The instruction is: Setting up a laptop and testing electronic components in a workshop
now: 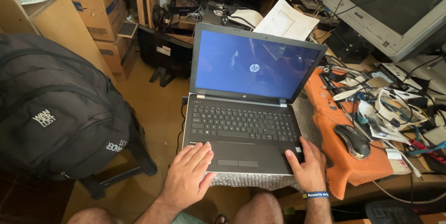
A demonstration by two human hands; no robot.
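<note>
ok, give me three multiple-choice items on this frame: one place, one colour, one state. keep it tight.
1. Where does the computer mouse lie?
A. on the orange cloth to the right of the laptop
B. on the laptop keyboard
C. on the black backpack

2. What colour does the laptop screen show?
A. white
B. blue
C. red

3. How do the hands stand?
A. both lifted off the laptop
B. one gripping the mouse
C. left hand flat on the palm rest, right hand at the laptop's front right corner

Answers:
1. A, the mouse sits on the orange cloth beside the laptop.
2. B, the open screen glows blue.
3. C, both hands rest on the laptop's front edge, holding nothing.
</note>
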